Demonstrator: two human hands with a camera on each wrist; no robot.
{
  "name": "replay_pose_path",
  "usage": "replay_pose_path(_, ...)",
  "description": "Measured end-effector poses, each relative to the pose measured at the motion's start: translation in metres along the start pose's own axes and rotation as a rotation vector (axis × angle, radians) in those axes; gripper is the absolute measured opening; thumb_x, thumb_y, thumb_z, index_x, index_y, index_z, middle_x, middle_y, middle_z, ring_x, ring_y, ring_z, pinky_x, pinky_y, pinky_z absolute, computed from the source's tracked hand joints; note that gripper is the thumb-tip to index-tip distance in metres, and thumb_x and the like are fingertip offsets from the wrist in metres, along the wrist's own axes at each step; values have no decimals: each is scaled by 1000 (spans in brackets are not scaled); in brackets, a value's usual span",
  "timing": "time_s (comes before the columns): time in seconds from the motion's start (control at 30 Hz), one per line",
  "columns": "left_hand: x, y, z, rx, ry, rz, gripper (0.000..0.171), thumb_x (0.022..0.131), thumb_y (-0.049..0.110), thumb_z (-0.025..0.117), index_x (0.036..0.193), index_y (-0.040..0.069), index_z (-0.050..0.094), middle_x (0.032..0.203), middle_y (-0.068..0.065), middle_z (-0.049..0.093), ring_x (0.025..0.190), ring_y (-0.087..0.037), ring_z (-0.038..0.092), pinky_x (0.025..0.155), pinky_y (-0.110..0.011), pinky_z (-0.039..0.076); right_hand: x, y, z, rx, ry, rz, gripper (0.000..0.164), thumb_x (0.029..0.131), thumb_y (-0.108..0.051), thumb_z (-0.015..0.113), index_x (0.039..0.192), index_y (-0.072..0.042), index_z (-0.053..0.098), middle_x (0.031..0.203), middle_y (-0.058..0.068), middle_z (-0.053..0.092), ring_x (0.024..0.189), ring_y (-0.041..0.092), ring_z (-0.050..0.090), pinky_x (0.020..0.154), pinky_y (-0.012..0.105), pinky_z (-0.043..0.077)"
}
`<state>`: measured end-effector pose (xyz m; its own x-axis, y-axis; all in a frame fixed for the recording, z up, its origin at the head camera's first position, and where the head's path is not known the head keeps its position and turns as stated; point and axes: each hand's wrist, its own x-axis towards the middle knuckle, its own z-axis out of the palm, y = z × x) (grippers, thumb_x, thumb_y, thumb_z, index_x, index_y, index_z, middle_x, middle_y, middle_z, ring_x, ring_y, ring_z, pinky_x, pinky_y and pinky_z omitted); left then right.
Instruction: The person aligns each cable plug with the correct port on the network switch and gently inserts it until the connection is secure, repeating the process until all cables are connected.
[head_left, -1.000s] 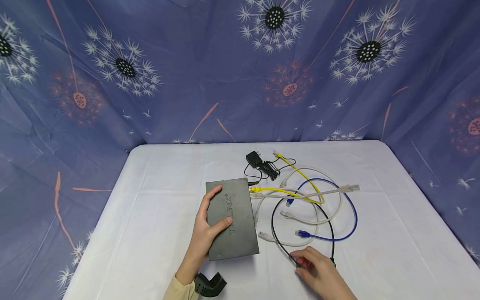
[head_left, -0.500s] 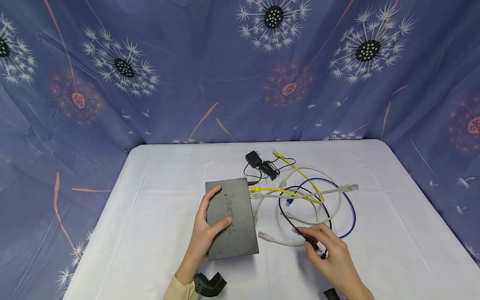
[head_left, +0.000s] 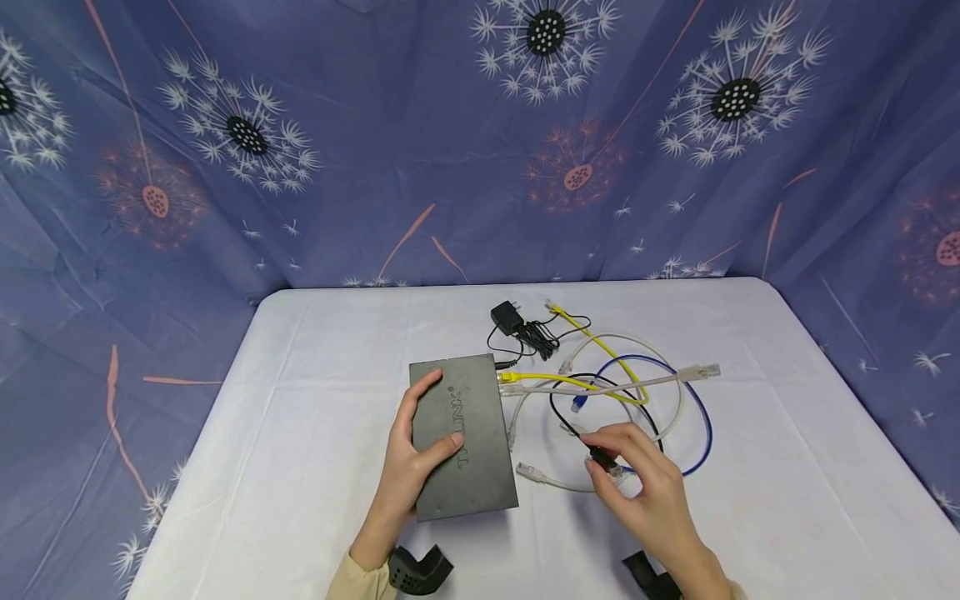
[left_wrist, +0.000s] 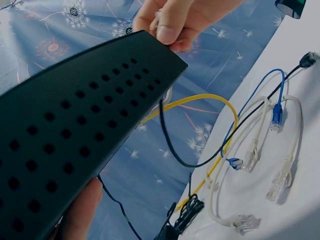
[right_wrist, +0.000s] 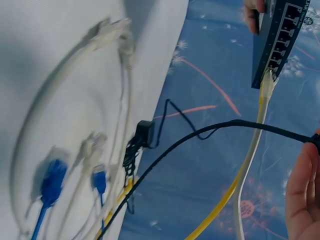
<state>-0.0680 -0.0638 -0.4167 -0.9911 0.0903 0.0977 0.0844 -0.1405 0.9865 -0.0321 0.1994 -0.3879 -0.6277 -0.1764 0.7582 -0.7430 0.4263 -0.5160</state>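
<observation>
A dark grey TP-LINK network switch (head_left: 480, 467) is gripped by my left hand (head_left: 412, 454), thumb and index finger across its top. Its row of ports faces right; in the right wrist view, yellow and white plugs sit in the ports (right_wrist: 287, 37) at one end. My right hand (head_left: 648, 487) pinches the black plug (head_left: 602, 458) of a black network cable (head_left: 558, 412) between thumb and fingertips, to the right of the switch. In the left wrist view, the vented side of the switch (left_wrist: 75, 125) fills the left, and the cable's other black plug (left_wrist: 309, 59) lies on the table.
A black power adapter (head_left: 507, 318) with a bundled cord lies behind the switch, its lead running to the switch. Loose blue (head_left: 708, 425), yellow (head_left: 600, 343) and white (head_left: 681, 408) cables overlap to the right on the white table (head_left: 300, 433). A patterned curtain (head_left: 420, 150) hangs behind.
My right hand has lifted the black plug off the front of the table and carried it away from me, then slightly left toward the switch. The left hand and switch stay almost still.
</observation>
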Motion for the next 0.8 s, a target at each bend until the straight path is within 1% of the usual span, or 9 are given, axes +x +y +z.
replay_pose_path(0.17, -1, 1, 1, -2, 2, 7, 75, 79, 4, 70, 143, 29, 41, 138, -5, 40, 117, -29, 40, 92, -48, 30, 0, 9, 5, 31, 27, -14, 19, 88, -12, 69, 99, 3, 69, 91, 12, 62, 79, 14, 57, 73, 16, 43)
replay_pose_path(0.27, -2, 2, 2, -4, 2, 8, 75, 79, 3, 70, 143, 30, 41, 139, -5, 40, 118, -29, 40, 92, -48, 29, 3, 10, 8, 65, 43, -14, 22, 87, -13, 70, 99, 6, 68, 92, 14, 63, 83, 15, 58, 76, 16, 44)
replay_pose_path(0.43, -3, 5, 2, -6, 3, 13, 74, 79, 4, 70, 142, 30, 42, 139, -4, 40, 118, -28, 39, 93, -48, 28, 18, -3, 11, 203, 83, -23, 26, 86, -7, 71, 97, 15, 62, 94, 21, 61, 88, 17, 58, 80, 19, 46)
replay_pose_path(0.57, -3, 7, 3, -13, 0, 20, 75, 79, 4, 70, 143, 29, 42, 139, -4, 39, 118, -29, 39, 93, -49, 28, 29, -11, 13, 289, 119, -70, 27, 86, -4, 70, 96, 20, 59, 96, 24, 61, 93, 20, 59, 83, 21, 47)
replay_pose_path(0.7, -3, 7, 3, -15, 0, 21, 75, 78, 3, 70, 143, 29, 41, 139, -4, 39, 118, -29, 39, 93, -49, 28, 33, -7, 15, 353, 148, -117, 27, 86, -2, 69, 95, 21, 58, 98, 24, 62, 97, 23, 59, 85, 22, 47)
replay_pose_path(0.8, -4, 8, 3, -16, -1, 22, 75, 78, 3, 70, 143, 29, 41, 140, -3, 39, 119, -28, 38, 93, -49, 27, 32, -2, 17, 409, 165, -124, 29, 84, 1, 71, 94, 23, 55, 98, 23, 63, 99, 22, 60, 85, 23, 47)
